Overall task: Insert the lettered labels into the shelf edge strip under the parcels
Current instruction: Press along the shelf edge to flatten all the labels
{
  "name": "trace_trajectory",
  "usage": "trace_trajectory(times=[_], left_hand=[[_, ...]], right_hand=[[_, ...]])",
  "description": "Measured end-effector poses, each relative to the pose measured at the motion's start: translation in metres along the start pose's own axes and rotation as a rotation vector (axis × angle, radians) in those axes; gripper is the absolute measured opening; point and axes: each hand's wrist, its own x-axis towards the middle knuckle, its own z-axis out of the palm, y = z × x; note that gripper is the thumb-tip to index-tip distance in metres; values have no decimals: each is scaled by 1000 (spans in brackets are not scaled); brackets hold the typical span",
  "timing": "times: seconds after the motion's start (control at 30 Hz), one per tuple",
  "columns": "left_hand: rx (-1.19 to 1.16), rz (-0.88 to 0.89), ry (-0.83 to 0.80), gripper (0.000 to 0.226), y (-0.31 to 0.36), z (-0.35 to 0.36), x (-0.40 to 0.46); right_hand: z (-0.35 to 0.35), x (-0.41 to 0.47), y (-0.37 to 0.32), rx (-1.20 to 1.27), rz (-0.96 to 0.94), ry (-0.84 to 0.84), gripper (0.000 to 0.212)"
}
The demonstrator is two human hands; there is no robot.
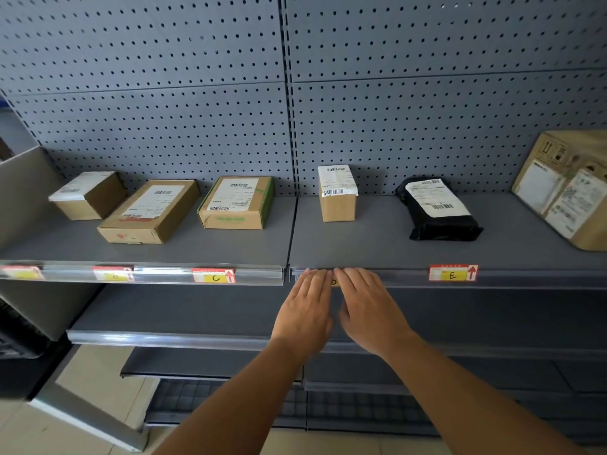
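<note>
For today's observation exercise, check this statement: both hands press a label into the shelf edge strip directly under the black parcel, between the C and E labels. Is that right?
Not quite. The head view shows the left hand and right hand pressing the label into the shelf edge strip under the small upright cardboard box, not the black parcel. It does lie between the C label and E label.

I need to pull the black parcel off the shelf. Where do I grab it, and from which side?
Take the black parcel by its two long sides, near the front end, coming straight in from the shelf front. It lies flat with a short end facing you, and there is bare shelf on both sides, so fingers likely fit either side. It looks like a soft bag, so it may sag; support it underneath.
</note>
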Motion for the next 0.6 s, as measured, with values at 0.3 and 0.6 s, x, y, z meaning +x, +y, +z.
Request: trace_trajectory(times=[0.3,0.6], left_hand=[[-42,-6,56,74,-3,5,0],[28,-18,102,66,29,-3,14]], right_hand=[[1,-2,-2,11,17,9,67],[-9,-21,40,-21,-19,28,64]])
